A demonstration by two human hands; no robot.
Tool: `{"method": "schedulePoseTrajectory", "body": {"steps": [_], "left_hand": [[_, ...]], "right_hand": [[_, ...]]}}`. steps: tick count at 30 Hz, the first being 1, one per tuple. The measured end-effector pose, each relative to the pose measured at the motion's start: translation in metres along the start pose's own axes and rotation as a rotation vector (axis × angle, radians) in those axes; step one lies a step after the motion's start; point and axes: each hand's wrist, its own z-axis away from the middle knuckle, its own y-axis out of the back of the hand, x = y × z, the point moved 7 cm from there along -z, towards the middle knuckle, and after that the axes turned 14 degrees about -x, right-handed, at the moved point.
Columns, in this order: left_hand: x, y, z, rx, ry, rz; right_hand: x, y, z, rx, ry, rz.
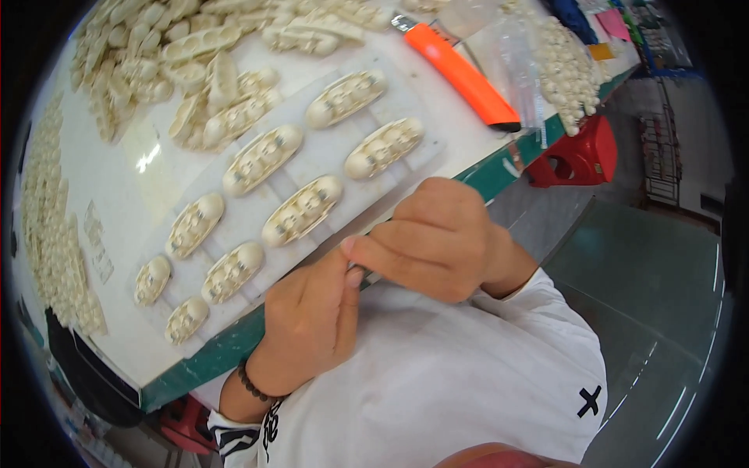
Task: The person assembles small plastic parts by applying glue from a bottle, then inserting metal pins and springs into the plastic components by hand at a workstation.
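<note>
My left hand (307, 326) and my right hand (438, 238) meet in front of my chest, just off the table's front edge. Fingertips of both are pinched close together; whatever they hold, if anything, is hidden or too small to make out. Beyond them a translucent white sheet (324, 150) lies on the table. Two rows of cream, pod-shaped pieces rest on it, each with round balls set in its hollow. The nearest to my hands is one large pod-shaped piece (303, 210).
A heap of loose cream pod pieces (133, 54) covers the back left. Small cream balls (58, 226) line the left side, with more pearly balls (568, 70) at the far right. An orange utility knife (459, 76) lies beside a clear plastic bag (521, 74). A red stool (577, 160) stands below.
</note>
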Motion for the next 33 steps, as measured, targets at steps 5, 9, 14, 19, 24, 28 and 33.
{"method": "schedulePoseTrajectory", "body": {"steps": [5,9,14,19,24,28,33], "left_hand": [[-0.001,0.000,0.001,0.011,0.034,0.015],[0.000,-0.001,0.004,-0.004,0.034,-0.004],[0.004,0.003,0.005,-0.010,0.008,0.022],[0.002,0.004,0.002,0.008,-0.022,0.032],[0.001,0.008,0.004,0.047,-0.032,0.032],[0.003,0.012,0.008,0.090,-0.048,0.013],[0.007,0.007,0.011,0.134,-0.093,0.068]], "right_hand": [[-0.003,-0.001,0.004,0.090,-0.004,0.056],[-0.006,-0.002,0.005,0.132,-0.005,0.081],[0.015,0.015,0.016,0.172,-0.217,0.143],[0.048,0.026,0.018,0.154,-0.470,0.203],[0.054,0.022,0.014,0.163,-0.487,0.211],[0.053,0.021,0.011,0.115,-0.530,0.209],[0.045,0.022,0.017,0.110,-0.533,0.205]]}}
